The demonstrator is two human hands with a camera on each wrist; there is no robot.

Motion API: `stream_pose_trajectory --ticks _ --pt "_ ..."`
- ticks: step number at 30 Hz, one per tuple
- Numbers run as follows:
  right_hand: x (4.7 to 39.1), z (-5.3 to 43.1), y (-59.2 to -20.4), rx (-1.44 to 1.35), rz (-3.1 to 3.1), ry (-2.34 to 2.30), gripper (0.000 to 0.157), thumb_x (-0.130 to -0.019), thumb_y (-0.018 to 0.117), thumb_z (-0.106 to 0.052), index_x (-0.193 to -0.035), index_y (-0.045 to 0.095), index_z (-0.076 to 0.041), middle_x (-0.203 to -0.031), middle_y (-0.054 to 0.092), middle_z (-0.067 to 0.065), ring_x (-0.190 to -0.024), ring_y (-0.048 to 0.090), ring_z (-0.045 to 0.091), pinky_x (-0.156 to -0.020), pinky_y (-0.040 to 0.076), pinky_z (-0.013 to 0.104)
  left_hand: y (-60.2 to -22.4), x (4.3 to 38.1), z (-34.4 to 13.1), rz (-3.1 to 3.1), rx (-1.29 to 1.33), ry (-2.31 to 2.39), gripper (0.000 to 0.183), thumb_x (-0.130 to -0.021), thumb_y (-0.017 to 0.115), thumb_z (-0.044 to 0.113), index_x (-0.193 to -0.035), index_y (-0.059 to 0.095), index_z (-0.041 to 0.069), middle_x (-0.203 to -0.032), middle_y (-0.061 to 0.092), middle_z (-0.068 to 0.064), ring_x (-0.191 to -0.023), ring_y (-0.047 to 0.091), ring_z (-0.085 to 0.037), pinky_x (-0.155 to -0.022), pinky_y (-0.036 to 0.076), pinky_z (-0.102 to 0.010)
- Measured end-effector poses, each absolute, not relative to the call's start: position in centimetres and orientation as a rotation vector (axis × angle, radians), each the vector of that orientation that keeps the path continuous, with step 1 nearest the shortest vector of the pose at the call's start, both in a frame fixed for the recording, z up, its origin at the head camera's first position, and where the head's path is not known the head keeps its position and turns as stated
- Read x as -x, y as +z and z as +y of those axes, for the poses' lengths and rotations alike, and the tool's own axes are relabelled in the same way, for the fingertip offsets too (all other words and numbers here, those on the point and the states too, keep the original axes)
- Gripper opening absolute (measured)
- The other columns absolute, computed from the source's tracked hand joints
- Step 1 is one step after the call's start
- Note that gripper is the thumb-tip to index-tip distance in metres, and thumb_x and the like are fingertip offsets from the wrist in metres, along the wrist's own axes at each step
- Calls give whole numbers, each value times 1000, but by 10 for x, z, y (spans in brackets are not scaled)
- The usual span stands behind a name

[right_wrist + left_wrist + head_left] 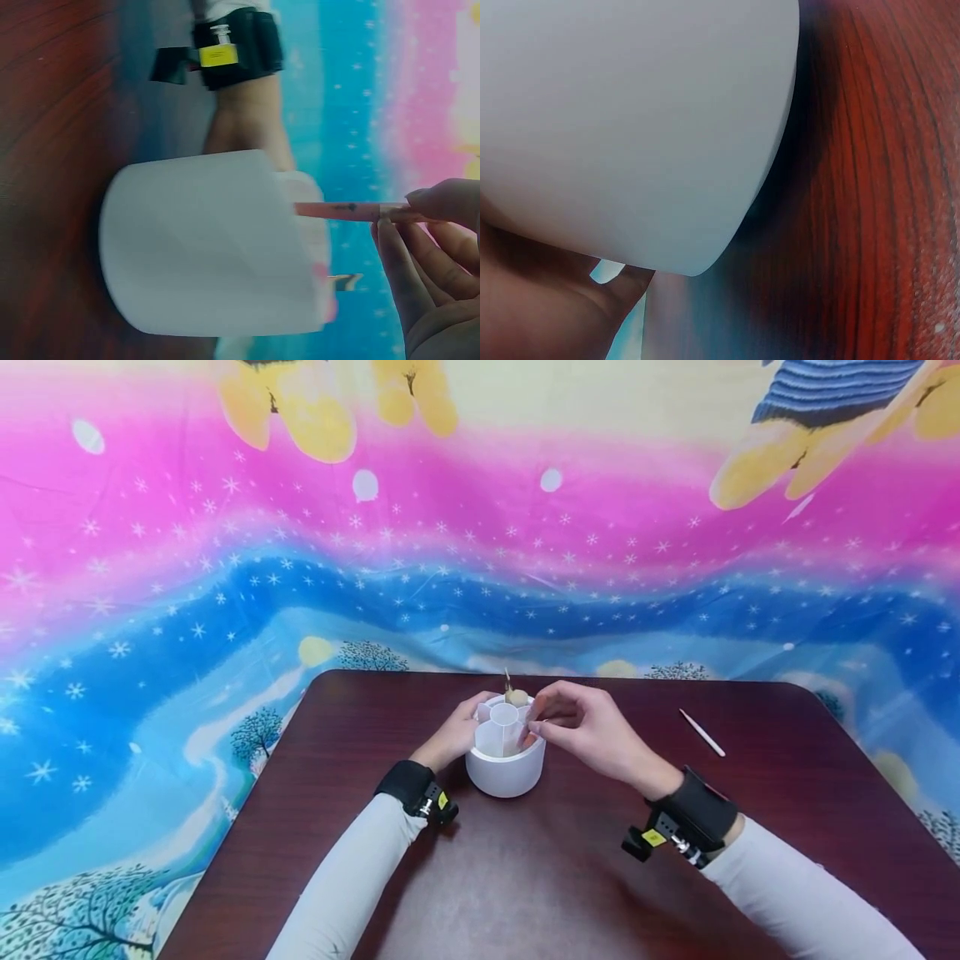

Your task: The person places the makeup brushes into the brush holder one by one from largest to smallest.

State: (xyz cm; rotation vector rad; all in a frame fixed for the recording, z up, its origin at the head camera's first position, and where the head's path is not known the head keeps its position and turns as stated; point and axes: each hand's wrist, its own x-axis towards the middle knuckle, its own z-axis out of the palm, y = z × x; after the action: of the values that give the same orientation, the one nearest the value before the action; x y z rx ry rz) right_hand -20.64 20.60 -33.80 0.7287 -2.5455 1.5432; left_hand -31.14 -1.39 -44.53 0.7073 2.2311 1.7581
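A round white desk organizer (506,777) with several compartments stands on the table. My left hand (453,731) holds it by its left side, fingers at the far rim; in the left wrist view the organizer's smooth wall (645,135) hides most of that hand. Over the right part of the rim, my right hand (592,722) pinches a slim pink tube (337,211) by its clear upper end, between thumb and fingers. The tube's lower end dips behind the organizer's edge. Towards the back of the organizer stand a round beige item (517,697) and a thin gold-coloured piece (507,682).
On the dark reddish-brown table (337,827) a slim white pen-like stick (702,732) lies to the right of my right hand. A patterned cloth (480,552) hangs behind the table. Both wrists wear black straps with small cameras.
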Motion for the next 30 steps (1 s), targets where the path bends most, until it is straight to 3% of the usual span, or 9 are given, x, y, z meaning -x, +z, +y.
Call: stream_pose_trajectory --ticks 6,16,19,23,24,30 --pt "210 212 -347 -719 -2573 1493 19 -92 76 -8 -110 72 -6 -104 73 4 -97 72 21 -86 58 36 -446 310 -13 2228 -723 1756 47 -95 47 -1 -141 56 3 -133 63 -16 -123 56 -26 -103 44 -41" --pt "220 275 -319 -474 -2579 1095 19 -97 71 -21 -114 73 -12 -106 74 4 -93 70 18 -81 53 18 -444 314 -14 2249 -689 1755 51 -92 46 -4 -142 56 3 -135 63 -17 -127 54 -29 -107 42 -47" --pt "230 311 -314 -346 -2634 914 24 -99 69 -20 -120 71 -9 -109 74 10 -98 70 27 -82 55 30 -443 315 -14 2254 -672 1754 51 -93 46 -4 -142 56 4 -136 62 -17 -129 53 -29 -108 41 -47" --pt "244 360 -324 -237 -2748 724 31 -99 67 -16 -125 66 1 -113 71 24 -100 68 42 -83 52 57 -443 313 -15 2248 -676 1761 49 -94 47 -3 -141 56 3 -135 63 -16 -127 54 -28 -106 42 -45" --pt "247 370 -328 -217 -2787 695 33 -99 66 -15 -125 64 4 -115 69 28 -102 67 45 -90 49 60 -443 313 -15 2245 -675 1763 48 -94 47 -2 -141 56 3 -134 63 -16 -126 55 -28 -106 43 -44" --pt "255 416 -359 -67 -3066 550 45 -99 63 -16 -131 55 14 -119 63 37 -108 59 53 -91 44 65 -445 313 -13 2247 -676 1752 48 -94 48 -2 -141 57 4 -134 64 -16 -125 56 -28 -105 43 -44"
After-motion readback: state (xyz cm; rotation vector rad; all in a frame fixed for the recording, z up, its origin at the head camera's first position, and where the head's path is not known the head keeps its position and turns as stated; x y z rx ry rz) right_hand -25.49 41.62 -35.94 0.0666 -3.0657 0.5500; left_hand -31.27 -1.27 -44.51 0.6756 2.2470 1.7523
